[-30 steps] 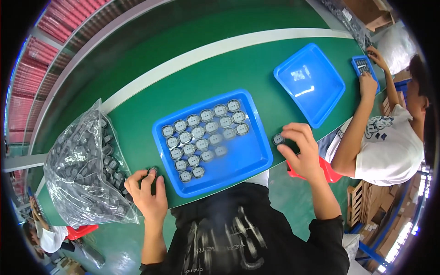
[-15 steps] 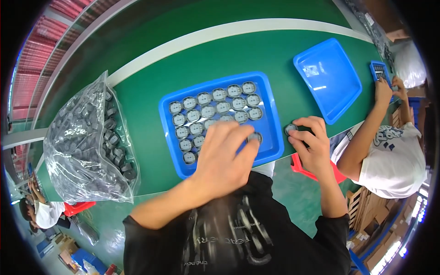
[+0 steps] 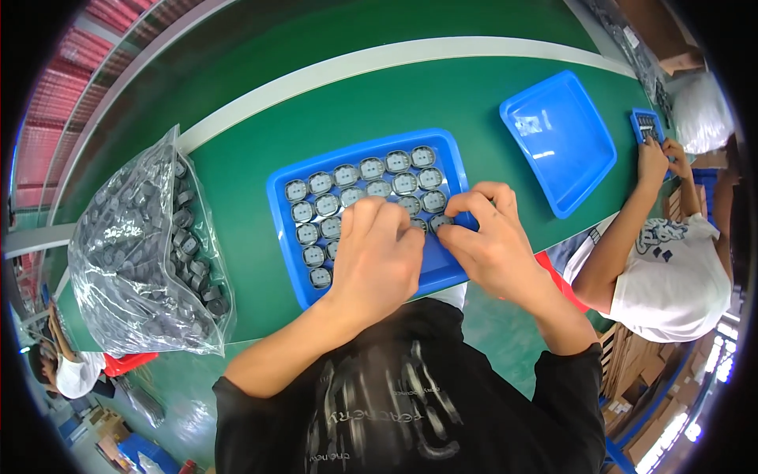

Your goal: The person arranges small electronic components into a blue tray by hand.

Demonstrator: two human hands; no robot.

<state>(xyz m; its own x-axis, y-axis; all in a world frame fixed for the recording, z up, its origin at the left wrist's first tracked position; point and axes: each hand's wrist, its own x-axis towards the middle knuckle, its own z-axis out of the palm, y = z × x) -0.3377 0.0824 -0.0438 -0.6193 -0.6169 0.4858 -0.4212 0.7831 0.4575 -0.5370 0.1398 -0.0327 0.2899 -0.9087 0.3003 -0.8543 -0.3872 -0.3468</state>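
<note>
A blue tray (image 3: 286, 237) lies in front of me, with rows of small round grey plastic parts (image 3: 371, 168) set in it, pale faces up. Over the tray's near middle my left hand (image 3: 377, 257) is closed, fingers curled down; whatever they hold is hidden behind the hand. At the right side of the tray, my right hand (image 3: 493, 241) pinches a round grey plastic part (image 3: 440, 222) between thumb and fingers, low in the tray at the end of a row. The bare tray floor shows between the two hands.
Left of the tray stands a clear plastic bag (image 3: 126, 268) full of loose grey parts. A second blue tray (image 3: 559, 146) lies at the right on the green table (image 3: 245, 158). Farther right, a co-worker (image 3: 671, 268) handles a small blue tray (image 3: 645, 122).
My left hand has drawn back leftward from the tray's right part, its round part now out of sight. My right hand has moved left from beyond the tray's edge into the tray with its part.
</note>
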